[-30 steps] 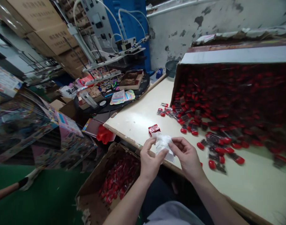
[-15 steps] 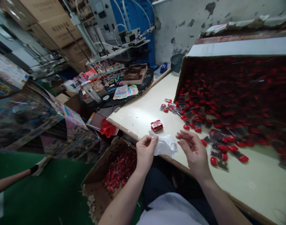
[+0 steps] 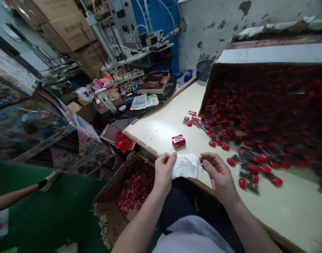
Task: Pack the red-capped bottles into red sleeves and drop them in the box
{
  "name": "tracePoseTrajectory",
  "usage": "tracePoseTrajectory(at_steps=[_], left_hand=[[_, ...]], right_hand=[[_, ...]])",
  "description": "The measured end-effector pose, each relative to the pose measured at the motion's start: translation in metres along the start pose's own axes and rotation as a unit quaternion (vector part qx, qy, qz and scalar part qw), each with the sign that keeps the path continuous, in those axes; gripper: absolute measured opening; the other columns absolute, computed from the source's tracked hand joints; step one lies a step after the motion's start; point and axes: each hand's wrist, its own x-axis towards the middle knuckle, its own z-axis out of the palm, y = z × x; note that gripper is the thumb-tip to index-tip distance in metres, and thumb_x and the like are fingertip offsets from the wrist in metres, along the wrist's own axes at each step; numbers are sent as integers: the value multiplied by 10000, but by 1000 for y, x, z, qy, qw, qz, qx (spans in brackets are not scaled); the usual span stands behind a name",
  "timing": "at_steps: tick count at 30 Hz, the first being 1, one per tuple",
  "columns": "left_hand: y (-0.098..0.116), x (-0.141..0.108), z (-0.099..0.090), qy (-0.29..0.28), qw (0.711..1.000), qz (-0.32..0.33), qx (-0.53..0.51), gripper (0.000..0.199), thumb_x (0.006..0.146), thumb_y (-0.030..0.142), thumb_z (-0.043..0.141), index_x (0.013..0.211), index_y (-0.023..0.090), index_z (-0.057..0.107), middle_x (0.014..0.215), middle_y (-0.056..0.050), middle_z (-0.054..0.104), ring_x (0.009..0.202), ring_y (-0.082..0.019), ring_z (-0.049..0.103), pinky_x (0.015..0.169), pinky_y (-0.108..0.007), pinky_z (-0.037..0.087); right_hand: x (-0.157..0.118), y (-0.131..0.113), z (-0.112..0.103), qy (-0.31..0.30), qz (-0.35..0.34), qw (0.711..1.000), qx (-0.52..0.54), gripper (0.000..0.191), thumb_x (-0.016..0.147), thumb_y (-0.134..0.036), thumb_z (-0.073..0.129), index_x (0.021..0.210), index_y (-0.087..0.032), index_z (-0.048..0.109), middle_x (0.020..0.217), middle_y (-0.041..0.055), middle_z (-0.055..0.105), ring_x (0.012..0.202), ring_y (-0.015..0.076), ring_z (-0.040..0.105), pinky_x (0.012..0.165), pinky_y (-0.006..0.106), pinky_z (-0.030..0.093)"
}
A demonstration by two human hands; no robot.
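Note:
Between my hands a crumpled white tissue is spread above the table's front edge. My left hand pinches its left side between thumb and fingers. At its right edge, the thumb and forefinger of my right hand are closed on it. A small red printed packet lies on the table just beyond the tissue. To the right, many small clear packets with red pieces and dark contents spill over the tabletop.
A big tipped carton full of red packets stands on the right. Below the table's left edge is an open cardboard box of red pieces. Behind is a machine with a round black turntable. Another person's gloved hand shows at left.
My right hand has come in to the tissue's right edge and closed on it. The tissue is now spread flatter. My left hand keeps its pinch.

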Motion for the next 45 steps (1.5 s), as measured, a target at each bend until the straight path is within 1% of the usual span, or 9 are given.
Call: tracePoseTrajectory(at_steps=[7, 10, 13, 17, 26, 29, 33, 37, 45], left_hand=[[-10, -6, 3, 6, 994, 65, 91, 220, 739, 369, 640, 799, 167, 573, 744, -1, 583, 675, -118, 532, 645, -239, 417], [-6, -15, 4, 60, 956, 195, 212, 319, 745, 292, 642, 1038, 199, 560, 1053, -73, 579, 987, -186, 535, 870, -323, 405], [-4, -27, 6, -2, 912, 276, 304, 247, 740, 248, 645, 977, 200, 598, 1137, -87, 544, 1098, -215, 484, 969, -362, 342], [-9, -36, 12, -94, 933, 202, 282, 223, 740, 274, 652, 943, 183, 626, 1048, -77, 607, 997, -209, 541, 899, -334, 396], [-17, -19, 4, -78, 994, 3, 71, 240, 805, 356, 561, 755, 139, 650, 721, -29, 629, 645, -118, 519, 622, -231, 394], [-16, -20, 6, -101, 994, -33, 28, 241, 790, 377, 576, 755, 143, 623, 697, -12, 601, 627, -106, 503, 605, -219, 383], [-17, -29, 15, -133, 986, 10, 96, 244, 683, 318, 702, 841, 157, 611, 754, -2, 611, 665, -111, 506, 630, -214, 376], [-20, -27, 14, -124, 985, 14, 121, 198, 750, 333, 635, 720, 139, 604, 653, 11, 557, 610, -93, 463, 594, -207, 352], [-4, -8, 0, -96, 973, -153, -143, 155, 741, 287, 649, 786, 150, 592, 738, -7, 606, 635, -103, 541, 602, -223, 437]], right_hand=[[-7, -3, 7, -50, 84, 995, 17, 146, 781, -331, 662, 817, -196, 622, 731, -7, 596, 654, 107, 522, 586, 191, 420], [-5, -4, 9, -20, 75, 996, 34, 133, 773, -317, 673, 793, -196, 623, 713, -19, 590, 627, 91, 502, 558, 175, 409], [-5, -3, 11, 7, 60, 998, 25, 128, 767, -316, 679, 790, -199, 633, 697, -25, 584, 632, 92, 506, 570, 172, 427], [-6, 1, 12, -12, 58, 998, 30, 160, 791, -343, 647, 870, -206, 669, 792, 2, 628, 740, 137, 571, 675, 231, 487], [-2, 4, 3, -2, 45, 999, -28, 192, 788, -363, 645, 872, -195, 686, 722, 2, 621, 661, 130, 545, 593, 220, 479], [-1, 5, 3, -8, 42, 998, -40, 187, 792, -372, 635, 847, -198, 674, 707, -5, 616, 648, 131, 538, 591, 224, 471], [-1, 8, 6, 0, 30, 997, -69, 215, 773, -400, 642, 813, -191, 665, 728, 10, 638, 680, 163, 571, 640, 267, 484], [-2, 10, 4, -8, 38, 997, -67, 215, 762, -400, 653, 796, -187, 665, 721, 10, 644, 670, 164, 576, 639, 273, 489], [5, 8, -22, 11, 59, 996, -59, 201, 775, -390, 648, 792, -189, 649, 696, 0, 626, 647, 135, 557, 612, 237, 477]])
